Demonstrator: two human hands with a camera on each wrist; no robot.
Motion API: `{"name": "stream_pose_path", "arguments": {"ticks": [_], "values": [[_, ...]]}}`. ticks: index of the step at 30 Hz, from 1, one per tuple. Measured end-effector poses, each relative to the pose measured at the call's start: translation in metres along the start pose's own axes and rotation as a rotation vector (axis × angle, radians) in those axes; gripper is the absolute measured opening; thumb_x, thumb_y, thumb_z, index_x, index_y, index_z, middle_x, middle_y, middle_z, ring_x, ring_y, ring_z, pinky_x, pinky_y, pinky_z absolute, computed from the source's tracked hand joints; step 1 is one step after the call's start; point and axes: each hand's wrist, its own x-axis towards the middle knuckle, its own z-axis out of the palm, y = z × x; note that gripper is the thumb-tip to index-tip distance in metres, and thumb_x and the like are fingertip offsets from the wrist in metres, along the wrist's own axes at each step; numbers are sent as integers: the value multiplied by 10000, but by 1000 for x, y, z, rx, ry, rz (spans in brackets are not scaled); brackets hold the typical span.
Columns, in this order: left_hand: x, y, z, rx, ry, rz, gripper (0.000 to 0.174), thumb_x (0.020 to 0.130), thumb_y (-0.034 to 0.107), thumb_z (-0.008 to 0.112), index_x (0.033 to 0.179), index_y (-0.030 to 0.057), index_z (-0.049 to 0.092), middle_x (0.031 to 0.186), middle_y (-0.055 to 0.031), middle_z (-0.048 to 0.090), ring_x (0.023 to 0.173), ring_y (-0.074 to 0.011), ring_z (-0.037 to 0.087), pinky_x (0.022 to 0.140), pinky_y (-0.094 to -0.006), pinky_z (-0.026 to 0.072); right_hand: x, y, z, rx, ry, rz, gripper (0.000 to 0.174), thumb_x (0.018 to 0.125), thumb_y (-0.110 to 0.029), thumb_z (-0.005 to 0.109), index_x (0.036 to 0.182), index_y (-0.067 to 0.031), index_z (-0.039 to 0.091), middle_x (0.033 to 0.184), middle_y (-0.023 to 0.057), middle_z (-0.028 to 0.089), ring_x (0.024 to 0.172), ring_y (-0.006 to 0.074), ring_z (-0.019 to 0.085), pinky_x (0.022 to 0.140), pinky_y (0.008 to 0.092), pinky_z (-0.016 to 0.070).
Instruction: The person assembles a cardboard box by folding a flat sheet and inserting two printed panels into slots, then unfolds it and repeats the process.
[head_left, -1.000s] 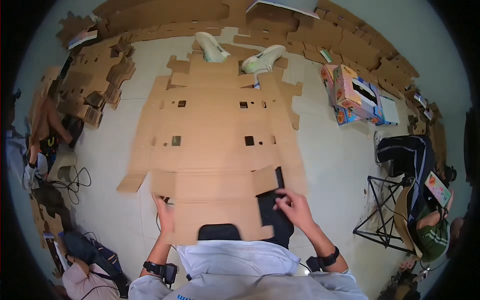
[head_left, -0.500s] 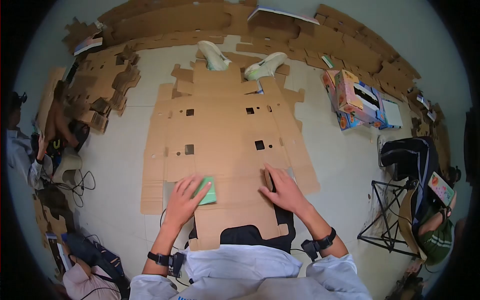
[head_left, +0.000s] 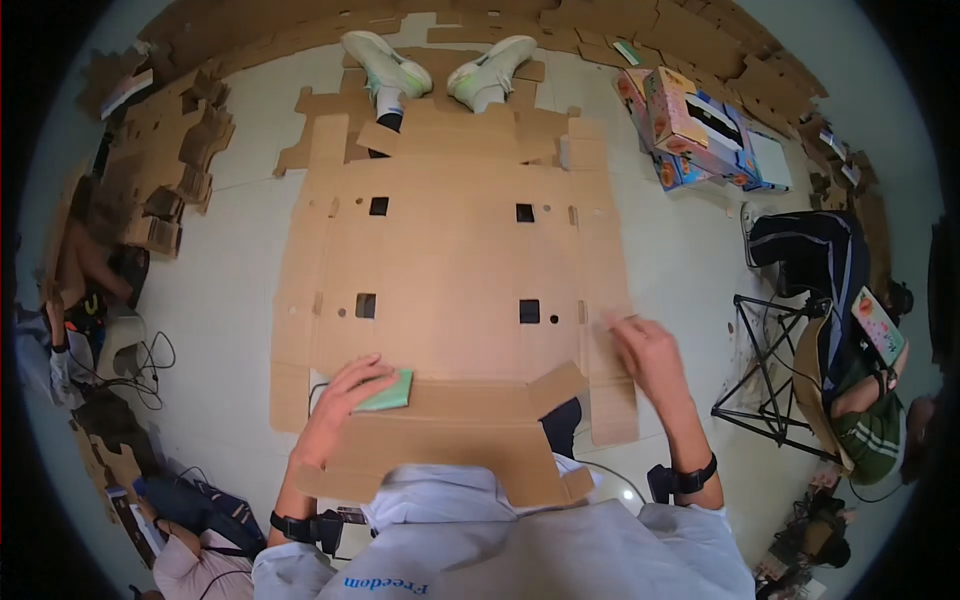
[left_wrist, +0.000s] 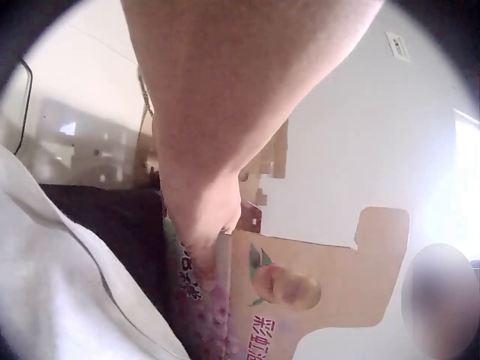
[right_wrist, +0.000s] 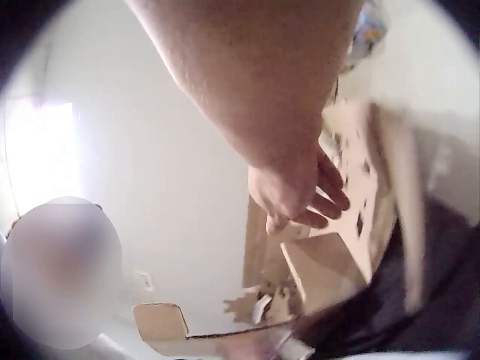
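A large flat cardboard sheet (head_left: pixel 450 260) with square holes lies across the legs and floor. Its near panel (head_left: pixel 440 443) is bent up against the shirt; the left wrist view shows fruit pictures and lettering on that panel (left_wrist: pixel 274 292). My left hand (head_left: pixel 345 405) lies with extended fingers on a green-printed flap (head_left: pixel 392 392) at the near left. The same hand (left_wrist: pixel 206 221) touches printed card there. My right hand (head_left: pixel 652 360) hangs over the right side strip, fingers loosely bent and holding nothing. Below the hand (right_wrist: pixel 292 191) a plain flap (right_wrist: pixel 326 270) stands angled.
Two shoes (head_left: pixel 385 68) are beyond the sheet. Printed boxes (head_left: pixel 690 130) stand at the far right, a black folding frame (head_left: pixel 770 385) and a seated person nearer. Cardboard piles (head_left: pixel 165 160) and cables (head_left: pixel 150 375) are on the left; more people sit at both sides.
The left flap turned inward, showing green, and my left hand came onto it. My right hand moved outward off the right flap. The near panel has tilted up toward the shirt.
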Motion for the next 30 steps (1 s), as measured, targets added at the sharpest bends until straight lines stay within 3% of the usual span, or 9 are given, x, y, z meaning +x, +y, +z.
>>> {"name": "stream_pose_path", "arguments": {"ticks": [2,5,8,14,17,20,23,26,30], "values": [[7,-2,3,1,26,-30,511,837,207,735,1330,76,720,1333,-137,677,1365,-387,562,1168,-474,445,-17,24,-1,-427,34,57,628,909,-192,728,1516,-205,566,1169,182,695,1000,358,697,881,445,572],[23,2,-5,48,14,2,506,818,216,754,1306,82,731,1303,-124,684,1332,-372,580,1131,-460,474,-39,18,-5,-182,-149,237,778,859,-160,760,1583,-210,481,1214,175,675,1028,381,686,901,460,568],[30,1,-9,112,-37,12,494,801,225,767,1277,94,743,1260,-95,697,1285,-346,602,1096,-448,490,-32,11,-9,119,-1,140,785,851,-130,768,1581,-195,486,1191,188,674,1005,378,677,892,452,554],[46,17,-8,257,-78,35,418,857,195,739,1268,126,763,1166,-71,712,1200,-314,621,1069,-423,490,31,-14,-11,415,208,233,563,913,-19,645,1470,-89,592,1026,194,690,841,333,674,786,388,541],[46,19,-5,277,-82,34,407,851,186,733,1251,129,772,1152,-73,712,1179,-308,621,1056,-408,494,47,-24,-30,441,190,127,357,909,18,618,1249,-35,713,870,168,698,728,349,651,737,382,541],[49,20,-2,251,-106,47,430,827,164,743,1255,128,772,1146,-74,710,1168,-306,621,1042,-395,499,55,-49,-44,794,49,48,171,920,-43,621,1021,-15,756,777,164,694,678,357,645,703,401,538],[55,18,10,215,-105,40,434,810,138,776,1243,111,765,1118,-84,706,1159,-304,619,1026,-391,503,89,-70,-39,709,-296,-79,184,934,-115,603,958,-10,752,759,175,696,690,362,665,693,422,541],[66,20,14,143,-89,-65,347,810,140,805,1149,80,756,1128,-88,685,1169,-295,612,1020,-406,501,127,-67,-5,629,-462,-233,211,981,-136,597,958,13,746,758,151,705,613,262,694,663,382,562],[58,31,12,222,109,-201,290,847,132,821,1093,26,710,1206,-116,637,1177,-310,607,1020,-448,501,133,-70,23,548,-147,-220,208,938,-132,664,1078,4,736,931,149,730,809,322,698,776,402,568]]}}
